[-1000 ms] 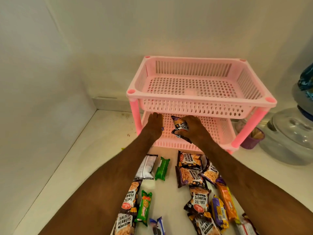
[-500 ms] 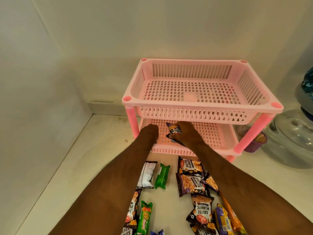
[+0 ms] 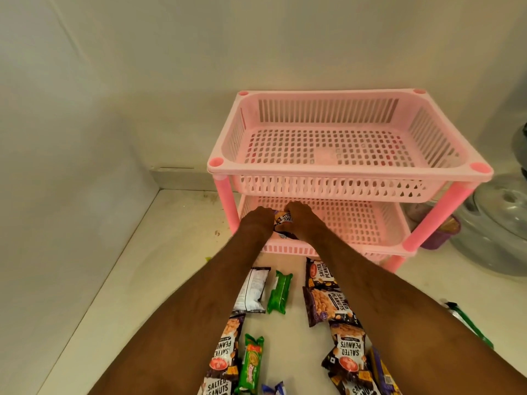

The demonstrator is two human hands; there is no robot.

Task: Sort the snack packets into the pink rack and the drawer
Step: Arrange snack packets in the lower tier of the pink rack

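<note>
We have both hands reaching into the lower tier of the pink rack (image 3: 353,178), side by side at its near left corner. Our left hand (image 3: 256,222) and our right hand (image 3: 302,220) close in from either side on a dark peanut packet (image 3: 283,218), which sits between them over the perforated floor of that tier; only a strip of its printed face shows in the gap. Each hand's fingers curl round the packet, so both are grasping it, though we cannot tell whether it already rests on the tier or hangs just above it.

Above our hands the top tier holds nothing we can make out. Behind our wrists, on the white counter (image 3: 159,252), the other snacks lie loose: a white-backed packet (image 3: 252,289) under our left forearm, a green wafer bar (image 3: 280,292) just to its right, and a run of salted peanut packets (image 3: 328,305) along the inside of our right forearm. Nearer to us lie a green-and-orange biscuit pack (image 3: 251,363) and more peanut packets. To the right of our right hand, past the rack's leg, stands a clear glass lid (image 3: 502,223), and a small purple tub (image 3: 443,232) is tucked behind that leg.
</note>
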